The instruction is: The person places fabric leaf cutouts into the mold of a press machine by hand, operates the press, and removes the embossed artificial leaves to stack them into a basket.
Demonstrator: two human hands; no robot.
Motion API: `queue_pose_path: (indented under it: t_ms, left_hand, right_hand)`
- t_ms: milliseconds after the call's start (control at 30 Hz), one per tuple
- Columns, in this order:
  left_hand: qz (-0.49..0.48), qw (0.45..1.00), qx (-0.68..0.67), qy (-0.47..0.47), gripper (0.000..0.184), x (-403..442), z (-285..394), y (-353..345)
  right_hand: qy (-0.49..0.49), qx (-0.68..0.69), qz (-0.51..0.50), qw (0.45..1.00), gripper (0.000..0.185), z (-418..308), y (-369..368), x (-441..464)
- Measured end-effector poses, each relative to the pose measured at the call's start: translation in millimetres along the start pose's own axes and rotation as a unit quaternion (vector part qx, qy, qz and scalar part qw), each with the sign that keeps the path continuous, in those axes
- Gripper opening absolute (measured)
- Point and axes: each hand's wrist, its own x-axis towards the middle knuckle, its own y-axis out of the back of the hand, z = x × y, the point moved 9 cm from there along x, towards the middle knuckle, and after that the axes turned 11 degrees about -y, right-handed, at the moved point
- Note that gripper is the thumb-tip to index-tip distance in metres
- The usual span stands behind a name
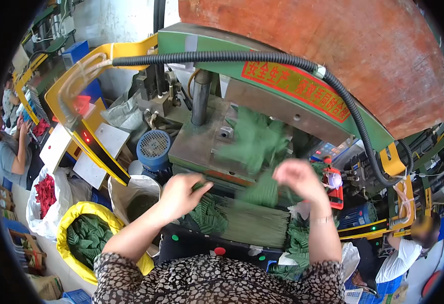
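My left hand (182,195) is closed in a pinch in front of the press bed, with a small dark green bit at its fingertips that I cannot make out. My right hand (299,178) is curled and partly smeared by motion; a blurred green artificial leaf (262,191) hangs at its fingers. Behind it, a blurred bunch of green leaves (255,139) is over the metal press bed (194,144). Below my hands lie a stack of thin green strands (252,223), with fern-like leaves (207,215) on its left and more leaves (298,240) on its right.
The press's green upper beam (222,45) spans above, with a black corrugated hose (206,58). Yellow guard arms (98,147) stand either side. A yellow sack (87,207) of leaves, a white bag (136,187) and a blue motor (153,149) are left. Other people work at both sides.
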Motion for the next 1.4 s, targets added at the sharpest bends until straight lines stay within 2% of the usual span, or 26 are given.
queue_pose_path:
  t_ms: [33,67,100,133,167,200,233,300,333,400,433,533,567,667,1100,1200,1267,1333,1367,1400]
  left_hand:
    - [-0.034,0.998,0.010,0.046,0.028,-26,-12,-3]
    - [-0.070,0.993,0.019,0.093,0.029,-54,-23,-7]
    - [-0.080,0.992,0.016,0.098,0.029,-76,-29,-9]
    - [-0.126,0.974,-0.012,0.187,0.032,-106,-50,-19]
    - [-0.169,0.946,-0.039,0.275,0.034,-137,-69,-29]
    - [-0.175,0.943,-0.039,0.281,0.034,-159,-75,-31]
    - [-0.195,0.947,0.018,0.255,0.035,-176,-80,-32]
    - [-0.230,0.944,0.132,0.196,0.038,-204,-86,-37]
    - [-0.231,0.943,0.132,0.201,0.038,-215,-91,-44]
    - [-0.158,0.954,0.114,0.227,0.039,-231,-105,-50]
    - [-0.120,0.958,0.103,0.238,0.039,-235,-110,-49]
    - [-0.117,0.947,0.080,0.288,0.038,-240,-118,-55]
    - [-0.117,0.940,0.070,0.313,0.038,-243,-122,-57]
    - [-0.104,0.944,0.068,0.305,0.037,-248,-124,-59]
    - [-0.102,0.944,0.087,0.301,0.037,-248,-121,-58]
    - [-0.108,0.942,0.061,0.312,0.033,-247,-114,-53]
    - [-0.112,0.940,0.049,0.318,0.032,-253,-117,-56]
    - [-0.031,0.962,0.047,0.268,0.026,-264,-130,-60]
    - [0.012,0.969,0.046,0.243,0.024,-265,-130,-57]
    - [0.015,0.969,0.048,0.244,0.024,-258,-122,-52]
  right_hand:
    - [-0.025,-0.007,-0.071,0.997,0.006,11,-30,-29]
    - [-0.010,-0.069,-0.085,0.994,0.009,23,-53,-49]
    - [0.004,-0.128,-0.099,0.987,0.012,33,-75,-68]
    - [-0.005,-0.121,-0.100,0.988,0.012,43,-90,-83]
    - [-0.048,-0.133,-0.015,0.990,0.010,56,-89,-94]
    - [-0.089,-0.146,0.068,0.983,0.010,69,-85,-109]
    - [-0.094,-0.141,0.062,0.984,0.010,83,-91,-126]
    - [-0.202,-0.281,0.101,0.933,0.017,141,-84,-161]
    - [-0.203,-0.279,0.096,0.934,0.017,158,-90,-178]
    - [-0.226,-0.401,0.120,0.879,0.023,188,-97,-208]
    - [-0.227,-0.402,0.119,0.879,0.023,202,-105,-216]
    - [-0.258,-0.344,0.205,0.880,0.028,227,-103,-230]
    - [-0.257,-0.344,0.204,0.880,0.028,230,-103,-231]
    - [-0.234,-0.329,0.238,0.883,0.030,231,-103,-233]
    - [-0.244,-0.324,0.231,0.884,0.028,219,-99,-228]
    - [-0.263,-0.338,0.142,0.892,0.022,198,-98,-203]
    - [-0.154,-0.321,0.190,0.915,0.016,159,-93,-163]
    - [-0.026,-0.282,0.245,0.927,0.012,123,-97,-119]
    - [-0.023,-0.312,0.249,0.917,0.011,115,-104,-96]
    - [-0.018,-0.341,0.252,0.905,0.009,109,-111,-77]
